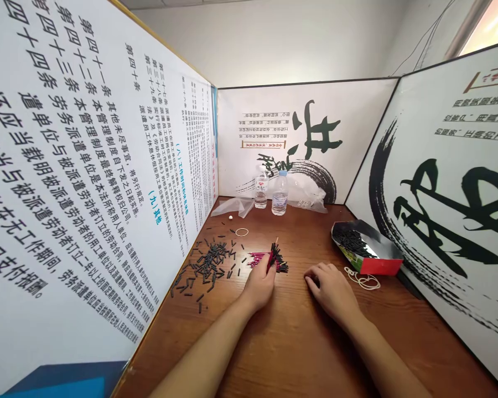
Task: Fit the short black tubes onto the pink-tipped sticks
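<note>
My left hand (260, 284) is closed round a small upright bunch of thin black-ended sticks (273, 254); one pale tip stands above the others. Right behind and beside that hand lies a group of thin sticks with pink shafts (257, 257) and dark ends. My right hand (330, 284) rests on the table to the right of them, fingers loosely bent and thumb a little apart, with nothing visible in it. To the left, many short black tube-like pieces (213, 260) lie scattered on the wood.
An open foil-lined packet (382, 249) of black pieces stands at the right, with pale rubber bands (363, 279) in front. Another band (241, 232) lies behind the scattered pieces. Two water bottles (279, 193) and clear plastic bags (311, 193) stand at the back. Printed panels enclose the table (282, 342).
</note>
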### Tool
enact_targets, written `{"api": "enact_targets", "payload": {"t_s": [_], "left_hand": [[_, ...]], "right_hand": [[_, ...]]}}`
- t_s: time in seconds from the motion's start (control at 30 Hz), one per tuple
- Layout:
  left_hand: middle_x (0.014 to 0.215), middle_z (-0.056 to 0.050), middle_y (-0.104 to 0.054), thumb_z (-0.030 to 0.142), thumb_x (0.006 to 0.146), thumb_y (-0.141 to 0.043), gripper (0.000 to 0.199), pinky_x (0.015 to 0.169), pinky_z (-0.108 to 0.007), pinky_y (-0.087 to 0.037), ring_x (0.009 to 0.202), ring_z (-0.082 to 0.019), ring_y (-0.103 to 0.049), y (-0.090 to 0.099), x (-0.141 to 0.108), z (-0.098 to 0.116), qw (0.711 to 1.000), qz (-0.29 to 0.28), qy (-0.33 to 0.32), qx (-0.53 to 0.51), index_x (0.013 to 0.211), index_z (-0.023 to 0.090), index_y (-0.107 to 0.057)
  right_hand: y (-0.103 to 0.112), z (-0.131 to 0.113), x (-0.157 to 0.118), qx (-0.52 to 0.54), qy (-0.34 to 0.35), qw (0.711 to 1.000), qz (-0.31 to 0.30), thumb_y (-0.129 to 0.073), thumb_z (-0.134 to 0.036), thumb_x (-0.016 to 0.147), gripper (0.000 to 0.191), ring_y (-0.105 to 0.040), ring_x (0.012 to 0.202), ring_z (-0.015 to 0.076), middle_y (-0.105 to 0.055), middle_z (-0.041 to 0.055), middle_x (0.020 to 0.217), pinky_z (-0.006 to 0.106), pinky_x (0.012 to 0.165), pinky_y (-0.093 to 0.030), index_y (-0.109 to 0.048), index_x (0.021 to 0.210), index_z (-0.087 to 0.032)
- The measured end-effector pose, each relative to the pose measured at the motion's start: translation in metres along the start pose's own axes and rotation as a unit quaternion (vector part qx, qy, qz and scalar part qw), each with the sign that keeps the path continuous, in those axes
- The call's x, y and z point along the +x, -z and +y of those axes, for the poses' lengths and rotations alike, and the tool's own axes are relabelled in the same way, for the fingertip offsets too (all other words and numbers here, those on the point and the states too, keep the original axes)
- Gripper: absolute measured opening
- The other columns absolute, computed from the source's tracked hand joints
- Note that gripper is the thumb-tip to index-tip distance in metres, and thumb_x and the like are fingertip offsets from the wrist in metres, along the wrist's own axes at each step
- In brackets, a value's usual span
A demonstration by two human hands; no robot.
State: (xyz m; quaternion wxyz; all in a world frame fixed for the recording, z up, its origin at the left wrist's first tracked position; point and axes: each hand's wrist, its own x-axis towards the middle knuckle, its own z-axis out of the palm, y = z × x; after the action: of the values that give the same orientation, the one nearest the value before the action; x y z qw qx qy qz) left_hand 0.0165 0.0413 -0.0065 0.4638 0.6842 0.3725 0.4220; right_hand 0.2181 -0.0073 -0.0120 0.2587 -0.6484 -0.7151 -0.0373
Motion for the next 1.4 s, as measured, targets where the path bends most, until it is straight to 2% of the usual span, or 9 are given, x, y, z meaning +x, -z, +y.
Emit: {"api": "enact_targets", "payload": {"t_s": [0.1, 0.37, 0.43, 0.53, 0.7, 0.87, 1.2, 1.4], "left_hand": [[0.099, -0.007, -0.061, 0.032, 0.094, -0.044, 0.028, 0.100, -0.034, -0.037, 0.110, -0.020, -0.052, 0.000, 0.000, 0.000, 1.000, 0.002, 0.008, -0.018, 0.111, 0.015, -0.058], [0.105, -0.008, -0.062, 0.029, 0.095, -0.041, 0.029, 0.101, -0.034, -0.037, 0.113, -0.020, -0.051, 0.001, 0.001, 0.000, 1.000, -0.007, -0.002, -0.016, 0.115, 0.015, -0.056], [0.106, -0.009, -0.061, 0.029, 0.095, -0.042, 0.029, 0.101, -0.033, -0.037, 0.113, -0.020, -0.051, 0.001, 0.001, 0.000, 1.000, -0.005, -0.005, -0.019, 0.115, 0.015, -0.056], [0.106, -0.009, -0.061, 0.029, 0.094, -0.043, 0.027, 0.099, -0.032, -0.038, 0.109, -0.020, -0.053, 0.000, 0.001, -0.001, 1.000, 0.000, -0.003, -0.022, 0.112, 0.015, -0.057], [0.101, -0.008, -0.062, 0.027, 0.093, -0.043, 0.023, 0.095, -0.031, -0.040, 0.103, -0.019, -0.055, 0.001, 0.001, -0.001, 1.000, 0.005, 0.003, -0.027, 0.107, 0.014, -0.057], [0.102, -0.008, -0.063, 0.028, 0.093, -0.044, 0.024, 0.094, -0.031, -0.042, 0.101, -0.019, -0.055, 0.002, 0.002, -0.001, 0.999, 0.014, 0.015, -0.031, 0.107, 0.015, -0.057], [0.105, -0.008, -0.062, 0.028, 0.093, -0.045, 0.024, 0.096, -0.031, -0.040, 0.100, -0.018, -0.056, 0.001, 0.001, 0.000, 1.000, -0.017, -0.002, -0.024, 0.108, 0.015, -0.058], [0.112, -0.008, -0.062, 0.026, 0.092, -0.046, 0.027, 0.099, -0.031, -0.038, 0.109, -0.019, -0.054, 0.002, 0.002, 0.000, 0.998, -0.032, -0.009, -0.045, 0.114, 0.016, -0.057]], "right_hand": [[0.006, 0.005, -0.002, -0.002, -0.004, 1.000, -0.005, -0.056, -0.032, 0.082, 0.015, -0.052, 0.082, 0.0231, -0.066, 0.0055, 0.087, 0.035, 0.073, -0.038, -0.067, 0.084, -0.022], [0.010, 0.010, -0.002, -0.003, -0.020, 1.000, -0.020, -0.056, -0.027, 0.076, 0.014, -0.052, 0.074, 0.0221, -0.064, 0.0054, 0.073, 0.034, 0.068, -0.036, -0.061, 0.064, -0.023], [0.012, 0.005, 0.000, 0.022, -0.026, 0.999, -0.002, -0.055, -0.029, 0.077, 0.013, -0.053, 0.075, 0.0222, -0.064, 0.0052, 0.074, 0.034, 0.068, -0.037, -0.060, 0.067, -0.022], [0.012, -0.012, 0.006, 0.118, -0.049, 0.991, 0.044, -0.052, -0.034, 0.082, 0.016, -0.055, 0.073, 0.0212, -0.064, 0.0053, 0.077, 0.033, 0.068, -0.040, -0.060, 0.076, -0.022], [-0.008, -0.043, 0.022, 0.239, -0.023, 0.970, 0.026, -0.047, -0.035, 0.086, 0.021, -0.054, 0.067, 0.0188, -0.062, 0.0051, 0.076, 0.031, 0.062, -0.042, -0.060, 0.083, -0.020], [-0.024, -0.045, 0.024, 0.237, -0.014, 0.970, 0.047, -0.044, -0.033, 0.090, 0.019, -0.054, 0.070, 0.0183, -0.062, 0.0059, 0.083, 0.030, 0.063, -0.042, -0.057, 0.089, -0.019], [-0.021, -0.039, 0.019, 0.223, 0.010, 0.973, 0.056, -0.043, -0.032, 0.093, 0.017, -0.053, 0.071, 0.0180, -0.060, 0.0053, 0.085, 0.031, 0.068, -0.041, -0.055, 0.090, -0.020], [-0.022, -0.040, 0.019, 0.238, 0.032, 0.968, 0.071, -0.043, -0.031, 0.094, 0.017, -0.055, 0.076, 0.0184, -0.059, 0.0057, 0.086, 0.031, 0.070, -0.043, -0.056, 0.091, -0.020]]}}
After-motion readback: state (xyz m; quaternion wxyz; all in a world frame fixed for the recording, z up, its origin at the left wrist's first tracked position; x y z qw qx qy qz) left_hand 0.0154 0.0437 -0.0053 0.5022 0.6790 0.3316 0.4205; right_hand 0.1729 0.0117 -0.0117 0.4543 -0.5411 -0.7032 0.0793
